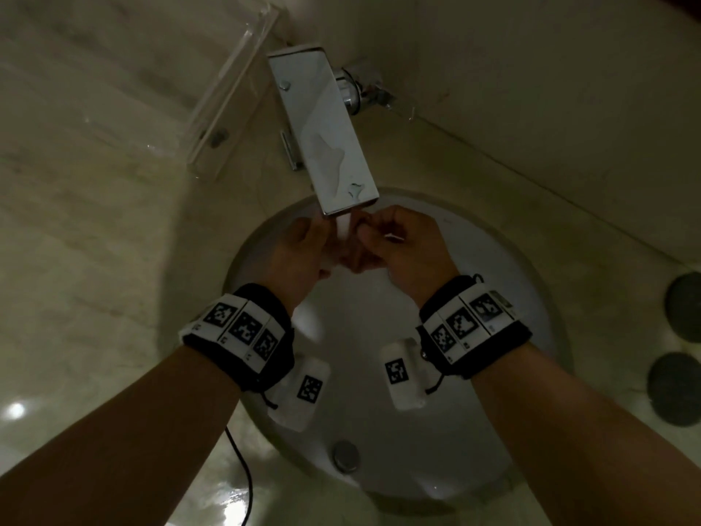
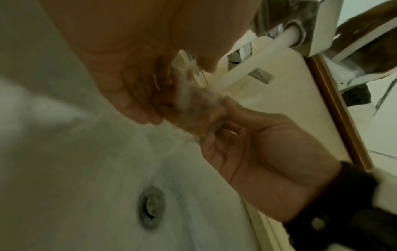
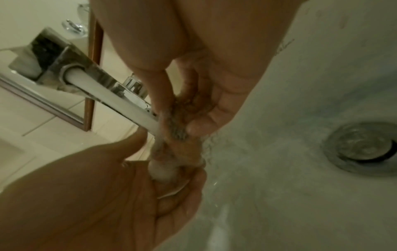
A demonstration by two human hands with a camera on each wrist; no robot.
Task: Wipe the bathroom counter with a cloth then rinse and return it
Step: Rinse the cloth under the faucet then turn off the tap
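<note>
The left hand [image 1: 303, 248] is held over the basin [image 1: 493, 267] set in the desk [image 1: 95, 229], its fingers [image 2: 137, 110] loosely cupped under the water stream [image 3: 111, 95] from the faucet [image 1: 326, 138]. The right hand [image 1: 406, 244] has its fingers [image 3: 201, 122] curled, rubbing the left hand's fingertips. The cloth is not visible in any view.

Faucet spout [image 1: 323, 134]: polished chrome metal, mirror-glossy, water-spotted. Basin [image 1: 493, 411]: smooth white glazed ceramic. Drain stopper [image 1: 345, 455]: dull metal. Tabletop [image 1: 95, 222]: veined polished stone, glossy. Shelf [image 1: 227, 93]: clear acrylic. Wrist straps [image 1: 242, 332]: matt black fabric.
</note>
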